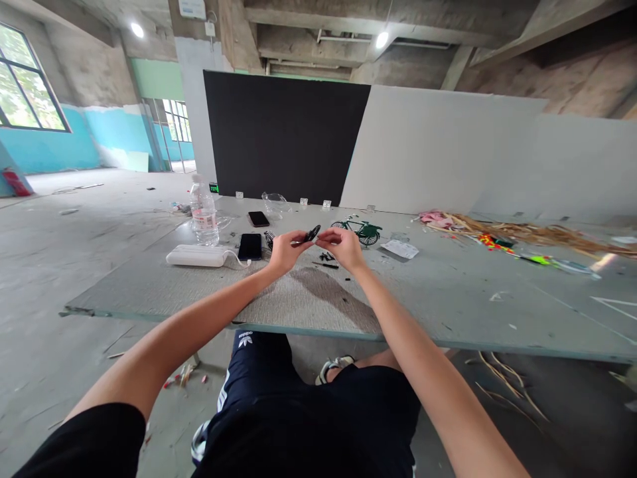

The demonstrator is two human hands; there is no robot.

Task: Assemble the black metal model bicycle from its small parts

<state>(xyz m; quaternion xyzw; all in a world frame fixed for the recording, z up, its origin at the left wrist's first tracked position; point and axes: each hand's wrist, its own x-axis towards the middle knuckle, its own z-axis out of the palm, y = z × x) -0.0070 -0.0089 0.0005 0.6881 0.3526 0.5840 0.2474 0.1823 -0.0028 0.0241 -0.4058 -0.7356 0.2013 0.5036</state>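
Observation:
My left hand (287, 251) pinches a small dark round part (312, 233) above the table. Close beside it, my right hand (343, 245) has its fingertips pressed together at the part's right edge; whatever they hold is too small to make out. Just behind my right hand stands a green model bicycle (367, 232). Several small black pieces (326, 257) lie below and between the hands, with a thin dark tool or rod (325, 265) in front of them. Another dark part (269, 239) shows at the left of my left hand.
Left on the table (209, 292) are a plastic bottle (203, 216), a white power strip (196, 256) with a cable, and two phones (250, 246). A crumpled clear packet (400, 249) and dry strands (527, 232) lie right. Black and white boards stand behind.

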